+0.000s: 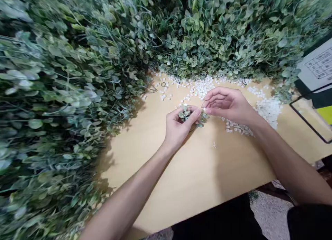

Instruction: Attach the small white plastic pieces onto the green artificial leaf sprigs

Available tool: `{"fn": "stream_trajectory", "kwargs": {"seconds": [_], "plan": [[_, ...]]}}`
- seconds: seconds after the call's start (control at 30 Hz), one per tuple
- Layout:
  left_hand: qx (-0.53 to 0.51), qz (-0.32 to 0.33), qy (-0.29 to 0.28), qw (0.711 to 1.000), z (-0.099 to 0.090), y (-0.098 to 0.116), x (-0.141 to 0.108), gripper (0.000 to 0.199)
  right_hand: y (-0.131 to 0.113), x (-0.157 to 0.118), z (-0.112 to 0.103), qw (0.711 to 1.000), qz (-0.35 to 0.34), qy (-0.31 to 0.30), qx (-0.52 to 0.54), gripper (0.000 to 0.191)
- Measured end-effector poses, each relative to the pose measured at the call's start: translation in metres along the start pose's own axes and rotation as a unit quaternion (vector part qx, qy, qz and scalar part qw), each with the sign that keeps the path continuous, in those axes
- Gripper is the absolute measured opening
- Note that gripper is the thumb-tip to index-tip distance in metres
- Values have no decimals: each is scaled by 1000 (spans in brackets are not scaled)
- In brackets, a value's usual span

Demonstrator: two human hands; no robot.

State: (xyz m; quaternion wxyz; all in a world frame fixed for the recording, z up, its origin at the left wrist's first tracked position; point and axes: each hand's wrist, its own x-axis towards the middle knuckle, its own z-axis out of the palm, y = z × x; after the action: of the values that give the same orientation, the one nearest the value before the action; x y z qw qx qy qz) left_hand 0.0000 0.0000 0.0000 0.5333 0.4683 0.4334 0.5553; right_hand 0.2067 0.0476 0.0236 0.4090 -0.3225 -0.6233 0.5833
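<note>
My left hand is closed round a small green leafy sprig, and some of its leaves stick out past the thumb toward the right. Close beside it, my right hand has its thumb and fingertips pinched at a tiny white piece at the sprig's tip. Behind the hands, many small white round pieces lie scattered on the wooden table. More white pieces lie under my right wrist.
Thick heaps of green artificial foliage cover the left and far sides. A pile of thin white parts lies right of my right forearm. A single white star-shaped part rests nearer me. A black-framed object and a printed sheet are at right.
</note>
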Motion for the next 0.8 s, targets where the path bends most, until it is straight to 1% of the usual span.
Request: {"fn": "stream_trajectory", "kwargs": {"seconds": [0.3,0.5,0.63,0.8], "plan": [[7,2,-9,1000,1,0,1,23,-2,-1,1,1000,6,1,-13,44],[10,19,-11,1000,-2,-3,2,23,-5,0,5,999,15,28,6,43],[11,21,-16,1000,-3,-3,2,24,-6,1,7,999,7,32,6,44],[0,18,-23,1000,-2,-1,2,23,-4,1,13,999,-3,53,6,43]]}}
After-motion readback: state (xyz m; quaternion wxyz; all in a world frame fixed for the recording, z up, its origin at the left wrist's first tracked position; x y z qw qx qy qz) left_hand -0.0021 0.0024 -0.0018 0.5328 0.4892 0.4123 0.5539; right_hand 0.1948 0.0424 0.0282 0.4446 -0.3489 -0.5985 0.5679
